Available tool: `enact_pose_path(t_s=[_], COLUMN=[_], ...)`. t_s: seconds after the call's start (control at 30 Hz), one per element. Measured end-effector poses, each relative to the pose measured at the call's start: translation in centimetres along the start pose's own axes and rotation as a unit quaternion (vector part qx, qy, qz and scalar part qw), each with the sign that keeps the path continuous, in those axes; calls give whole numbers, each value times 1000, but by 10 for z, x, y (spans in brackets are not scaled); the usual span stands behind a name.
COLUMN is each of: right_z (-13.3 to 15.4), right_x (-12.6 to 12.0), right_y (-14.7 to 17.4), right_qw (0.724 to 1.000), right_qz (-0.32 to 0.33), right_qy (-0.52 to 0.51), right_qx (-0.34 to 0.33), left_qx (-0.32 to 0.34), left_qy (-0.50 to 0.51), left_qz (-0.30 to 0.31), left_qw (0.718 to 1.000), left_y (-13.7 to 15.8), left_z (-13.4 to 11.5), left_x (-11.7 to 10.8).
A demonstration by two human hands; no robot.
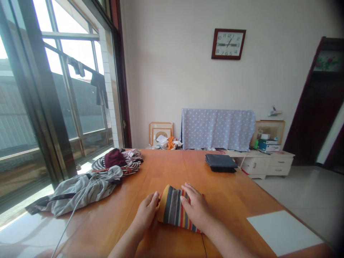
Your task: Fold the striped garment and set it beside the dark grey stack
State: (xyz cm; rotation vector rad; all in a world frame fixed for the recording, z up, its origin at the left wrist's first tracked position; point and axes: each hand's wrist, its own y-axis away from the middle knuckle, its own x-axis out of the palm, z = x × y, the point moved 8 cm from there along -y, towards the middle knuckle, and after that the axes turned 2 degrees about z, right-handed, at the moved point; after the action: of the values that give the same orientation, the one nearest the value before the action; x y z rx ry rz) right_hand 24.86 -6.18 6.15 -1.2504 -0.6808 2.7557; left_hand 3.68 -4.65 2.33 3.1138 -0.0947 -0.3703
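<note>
Half-curled, the left hand [146, 212] meets the left edge of a folded striped cloth [174, 208]; whether it grips, I cannot tell. The right hand [197, 208], fingers extended, lies flattened over the cloth's right part, gripping nothing. Between them, at lower centre, the soft, blocky cloth rests on a smooth, glossy wooden table [161, 168].

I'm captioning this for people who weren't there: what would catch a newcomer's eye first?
Probably the striped cloth near the front of the table, the left hand at its left edge and the right hand on top. Then comes the spotted blue cover by the far wall, with the red-framed clock above it.
</note>
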Motion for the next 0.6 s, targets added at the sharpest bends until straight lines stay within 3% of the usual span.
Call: enact_pose_path(t_s=[0.1, 0.23, 0.37, 0.47, 0.6], right_z=[10, 14, 9, 6, 9], right_x=[5, 22, 39, 42, 35], right_y=[-8, -23, -36, -40, -37], right_qw=[1000, 997, 989, 987, 988], right_qz=[0, 62, 123, 119, 113], right_qy=[-16, -35, -76, -103, -106], right_qx=[-10, 4, 28, 42, 7], left_qx=[12, 32, 38, 49, 39], left_qy=[34, 71, 73, 100, 92], left_qz=[44, 90, 92, 96, 91], left_qw=[998, 993, 992, 989, 991], left_y=[5, 5, 0, -3, -4], left_z=[-4, -6, 3, 7, 10], left_x=[9, 21, 25, 26, 28])
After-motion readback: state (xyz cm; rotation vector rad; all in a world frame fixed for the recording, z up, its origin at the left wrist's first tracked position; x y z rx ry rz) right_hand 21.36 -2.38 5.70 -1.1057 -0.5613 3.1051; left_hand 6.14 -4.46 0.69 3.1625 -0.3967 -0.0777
